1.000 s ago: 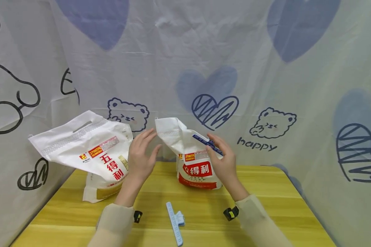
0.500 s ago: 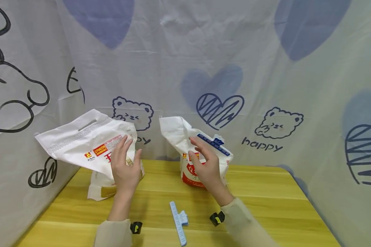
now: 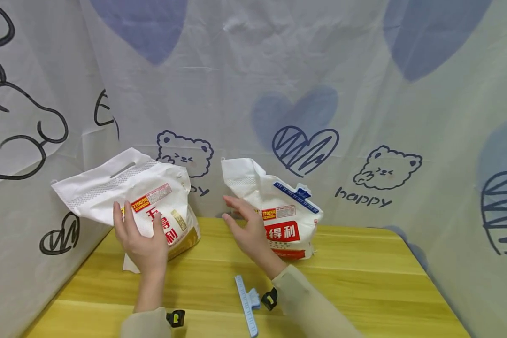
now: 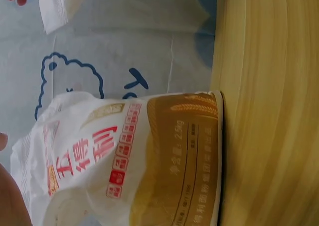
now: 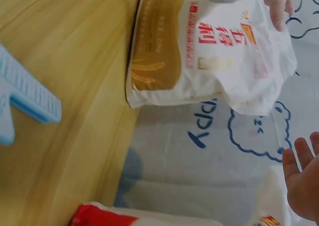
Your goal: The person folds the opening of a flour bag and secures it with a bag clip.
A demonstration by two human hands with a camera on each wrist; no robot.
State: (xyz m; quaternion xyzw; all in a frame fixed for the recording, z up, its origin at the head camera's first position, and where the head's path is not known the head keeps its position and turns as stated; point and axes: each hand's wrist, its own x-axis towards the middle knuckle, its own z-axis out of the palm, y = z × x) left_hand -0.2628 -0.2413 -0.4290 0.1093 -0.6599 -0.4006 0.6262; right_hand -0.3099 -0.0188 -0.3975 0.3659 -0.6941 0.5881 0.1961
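The left white bag (image 3: 149, 187), red-lettered and gold-based, flops leftward at its slotted top; the left hand (image 3: 143, 244) and right hand (image 3: 252, 234) are released, fingers loosely apart.

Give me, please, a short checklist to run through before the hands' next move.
1. Navy ridged plastic clip on the white red-panelled bag: ok, across its upper part.
2. White gold-bottomed bag clipped: not ok, no clip shows on it.
3. Left hand clear of that bag: cannot tell, they overlap in the head view.
4. Right hand free: ok, holding nothing.
5. Pale-blue ridged plastic clip available: ok, on the yellow wood-grain table.
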